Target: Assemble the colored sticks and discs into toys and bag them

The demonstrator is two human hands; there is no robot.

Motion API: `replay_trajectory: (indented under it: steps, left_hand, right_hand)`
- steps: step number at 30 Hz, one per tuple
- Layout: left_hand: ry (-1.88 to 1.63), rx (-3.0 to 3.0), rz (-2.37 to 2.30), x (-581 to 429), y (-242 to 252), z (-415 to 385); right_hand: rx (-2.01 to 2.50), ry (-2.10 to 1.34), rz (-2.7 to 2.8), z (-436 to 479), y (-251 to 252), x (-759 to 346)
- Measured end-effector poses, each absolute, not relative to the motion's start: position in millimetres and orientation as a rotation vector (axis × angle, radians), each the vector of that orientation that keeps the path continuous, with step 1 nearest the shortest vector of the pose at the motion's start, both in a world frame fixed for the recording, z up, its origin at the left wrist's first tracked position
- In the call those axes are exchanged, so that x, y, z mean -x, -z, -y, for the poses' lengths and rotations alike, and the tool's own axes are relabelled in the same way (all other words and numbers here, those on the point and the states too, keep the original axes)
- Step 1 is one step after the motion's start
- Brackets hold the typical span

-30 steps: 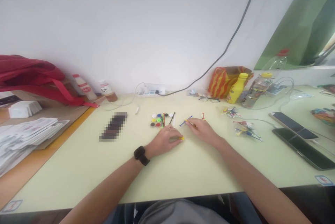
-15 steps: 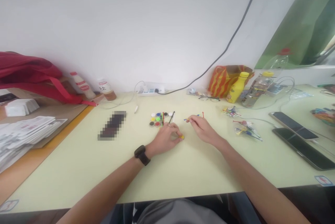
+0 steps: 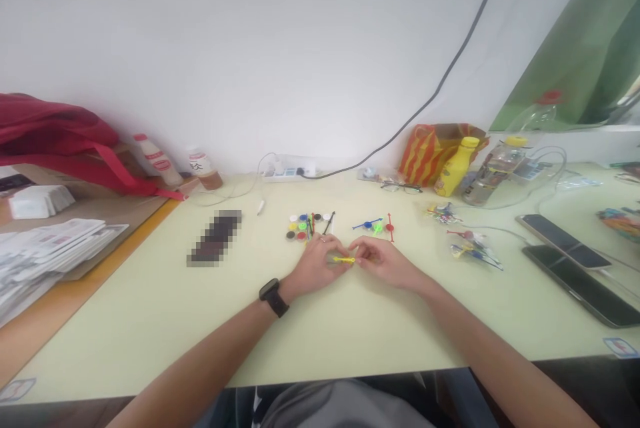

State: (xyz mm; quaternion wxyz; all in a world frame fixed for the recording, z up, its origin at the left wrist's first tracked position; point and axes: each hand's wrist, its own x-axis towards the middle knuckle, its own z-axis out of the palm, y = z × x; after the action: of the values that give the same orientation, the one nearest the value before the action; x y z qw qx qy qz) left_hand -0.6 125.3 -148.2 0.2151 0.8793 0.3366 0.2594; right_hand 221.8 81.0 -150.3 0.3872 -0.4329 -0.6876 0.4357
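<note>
The right end of the yellow arrow (image 3: pixel 344 260), pinched between the fingertips of the left hand (image 3: pixel 319 265) and right hand (image 3: pixel 387 263), is too small to make out; the left hand covers the near ends of some arrows; coarse blocks mask a dark object (image 3: pixel 215 238) at left; the left edge cuts the red bag (image 3: pixel 55 131) and papers (image 3: pixel 55 251); the far cable (image 3: pixel 463 48) leaves through the top.

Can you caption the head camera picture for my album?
Left hand and right hand hold a yellow arrow between them.
</note>
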Motion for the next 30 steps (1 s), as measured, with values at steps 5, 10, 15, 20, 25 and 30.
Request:
replay_trajectory:
  steps: [5, 10, 15, 20, 25, 30]
  left_hand:
    - [-0.721, -2.461, -0.956, 1.5, 146.5, -123.8]
    - [-0.729, -2.481, -0.924, 1.2, 143.1, -123.2]
    - [-0.754, -2.489, -0.952, 0.4, 140.7, -122.5]
    - [-0.793, -2.501, -0.972, 0.6, 143.3, -123.1]
    - [-0.775, -2.483, -0.991, 0.2, 143.2, -121.8]
    - [-0.767, -2.482, -0.995, -0.4, 144.0, -121.0]
  right_hand:
    - [1.106, -1.167, 1.676, -87.0, 152.2, -214.0]
    - [1.128, -1.221, 1.601, -95.9, 156.0, -212.3]
    - [1.193, -1.280, 1.510, -101.4, 156.5, -213.6]
    - [1.258, -1.299, 1.464, -102.1, 154.7, -211.0]
    - [1.337, -1.327, 1.439, -103.2, 154.5, -209.0]
    - [1.251, -1.270, 1.443, -106.6, 161.7, -208.1]
